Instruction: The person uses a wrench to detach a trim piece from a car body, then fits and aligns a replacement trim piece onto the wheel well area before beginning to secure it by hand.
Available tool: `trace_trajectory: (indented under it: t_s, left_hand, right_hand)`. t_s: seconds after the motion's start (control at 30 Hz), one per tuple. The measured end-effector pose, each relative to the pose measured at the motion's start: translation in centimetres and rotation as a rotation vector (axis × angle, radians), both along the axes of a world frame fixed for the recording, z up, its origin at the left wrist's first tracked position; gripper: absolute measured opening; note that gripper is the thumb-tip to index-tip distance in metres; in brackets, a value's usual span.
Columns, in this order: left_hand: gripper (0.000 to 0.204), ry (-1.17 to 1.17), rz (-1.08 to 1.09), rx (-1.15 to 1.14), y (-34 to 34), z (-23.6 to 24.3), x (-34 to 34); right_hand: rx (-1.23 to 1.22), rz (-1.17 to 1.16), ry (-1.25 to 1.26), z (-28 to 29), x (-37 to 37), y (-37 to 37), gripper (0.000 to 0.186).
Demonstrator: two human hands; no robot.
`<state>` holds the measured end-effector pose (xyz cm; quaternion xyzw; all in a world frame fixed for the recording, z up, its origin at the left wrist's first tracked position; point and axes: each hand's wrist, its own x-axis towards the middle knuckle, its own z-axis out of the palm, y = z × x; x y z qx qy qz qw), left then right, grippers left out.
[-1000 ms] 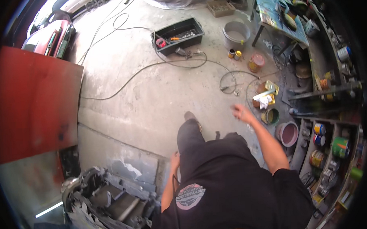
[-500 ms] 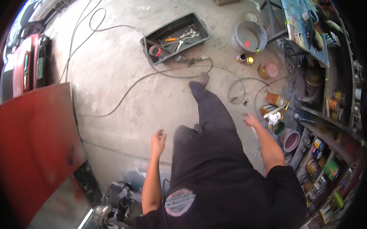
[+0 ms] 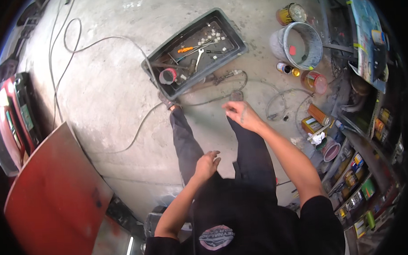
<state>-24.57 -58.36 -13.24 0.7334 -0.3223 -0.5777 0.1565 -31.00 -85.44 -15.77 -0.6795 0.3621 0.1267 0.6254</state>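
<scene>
My left hand (image 3: 207,165) is over my left thigh, fingers loosely bent and apart, with nothing visible in it. Farther forward, my right hand (image 3: 242,115) hangs above my right foot, its fingers loosely curled but apart and bare. Ahead of both hands lies a black plastic tray (image 3: 212,73) on the floor. Inside it are an orange-handled screwdriver (image 3: 185,50), a wrench (image 3: 199,60), a red-rimmed container (image 3: 168,76) and several small pale pieces (image 3: 215,36). Neither hand touches the tray.
A hose (image 3: 136,45) loops across the floor and past my feet. At right stand a grey bucket (image 3: 277,43), a reddish tub (image 3: 314,82), small cans and crowded shelves (image 3: 368,135). A red panel (image 3: 58,195) and a red car part (image 3: 10,120) occupy the left.
I have stepped nearer the tray, and my left foot now shows beside it. My right hand has swung forward and inward; my left hand has moved in over my thigh.
</scene>
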Motion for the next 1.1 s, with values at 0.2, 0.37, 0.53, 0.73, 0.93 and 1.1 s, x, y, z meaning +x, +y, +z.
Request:
trace_trajectory:
  t_s: [0.2, 0.37, 0.53, 0.73, 0.93, 1.1]
  left_hand:
    - [0.026, 0.016, -0.245, 0.045, -3.6, -17.9, 6.6]
    - [0.029, 0.145, -0.16, 0.076, -3.3, -26.7, 9.1]
    - [0.034, 0.374, -0.108, 0.288, -3.8, -30.9, 10.3]
    - [0.041, 0.667, 0.23, 0.225, -6.6, -32.4, 10.0]
    - [0.041, 0.687, 0.318, 0.225, -7.2, -32.5, 12.0]
    - [0.041, 0.765, 0.364, 0.248, -7.7, -32.5, 13.0]
  right_hand:
    - [0.077, -0.384, 0.383, -14.1, 4.9, -2.4, 0.026]
    - [-0.203, -0.239, 0.118, -25.6, 12.8, -2.0, 0.022]
    - [-0.439, 0.083, 0.138, -35.2, 18.0, -3.5, 0.023]
    - [-0.545, 0.146, 0.376, -43.9, 21.0, -6.1, 0.035]
    - [-0.49, 0.221, 0.367, -48.2, 23.7, -5.4, 0.052]
    - [-0.555, 0.26, 0.335, -49.7, 25.2, -5.3, 0.052]
